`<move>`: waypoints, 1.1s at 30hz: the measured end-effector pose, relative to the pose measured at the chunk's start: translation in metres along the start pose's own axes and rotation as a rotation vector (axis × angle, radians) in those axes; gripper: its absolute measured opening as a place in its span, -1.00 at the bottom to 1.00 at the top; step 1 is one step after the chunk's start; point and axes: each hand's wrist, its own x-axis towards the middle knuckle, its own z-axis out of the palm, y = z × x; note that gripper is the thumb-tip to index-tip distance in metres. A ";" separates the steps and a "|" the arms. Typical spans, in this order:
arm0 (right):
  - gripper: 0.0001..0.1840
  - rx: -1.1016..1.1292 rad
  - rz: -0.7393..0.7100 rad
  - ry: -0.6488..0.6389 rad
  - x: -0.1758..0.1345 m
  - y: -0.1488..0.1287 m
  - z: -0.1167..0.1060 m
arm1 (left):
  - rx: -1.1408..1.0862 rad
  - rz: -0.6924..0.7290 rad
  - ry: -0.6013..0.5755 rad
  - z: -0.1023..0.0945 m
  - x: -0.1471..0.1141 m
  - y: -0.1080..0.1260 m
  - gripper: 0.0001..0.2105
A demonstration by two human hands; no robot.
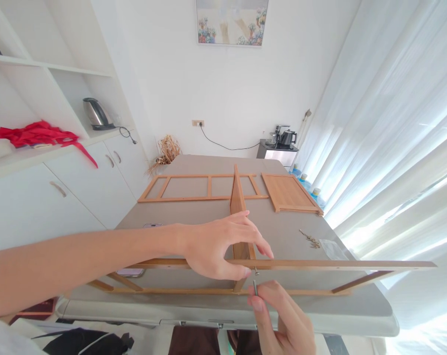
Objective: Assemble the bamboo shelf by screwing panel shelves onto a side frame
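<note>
A long wooden frame (338, 265) stands on its edge along the table's near side. Where an upright wooden panel (237, 195) meets its top rail, my left hand (218, 246) grips the wood, thumb on the near side and fingers reaching over to the far side. Beside the thumb tip, a small screw (256, 271) sticks out of the rail toward me. My right hand (282, 318) is closed in a pinch on a thin metal hex key (255, 288), whose tip is just below the screw, seemingly apart from it. The rest of the key is hidden by the fingers.
Across the table (194, 217) lies a flat slatted frame (182, 198). To the right are a wooden panel (290, 192), several loose screws (312, 240) and a plastic bag (331, 250). A phone (130, 272) lies behind the frame's left part. Cabinets (79, 182) line the left.
</note>
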 end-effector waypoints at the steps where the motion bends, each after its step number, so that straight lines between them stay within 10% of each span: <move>1: -0.84 -0.019 -0.058 -0.028 0.001 0.002 -0.005 | -0.006 0.001 0.010 0.000 0.000 0.000 -0.58; 12: -0.77 -0.448 -0.286 -0.197 0.026 -0.002 -0.042 | 0.010 -0.034 0.002 0.000 0.000 0.000 -0.67; 33: -0.77 -0.570 -0.302 -0.309 0.040 -0.009 -0.048 | -0.001 -0.029 0.006 0.000 0.002 -0.001 -0.63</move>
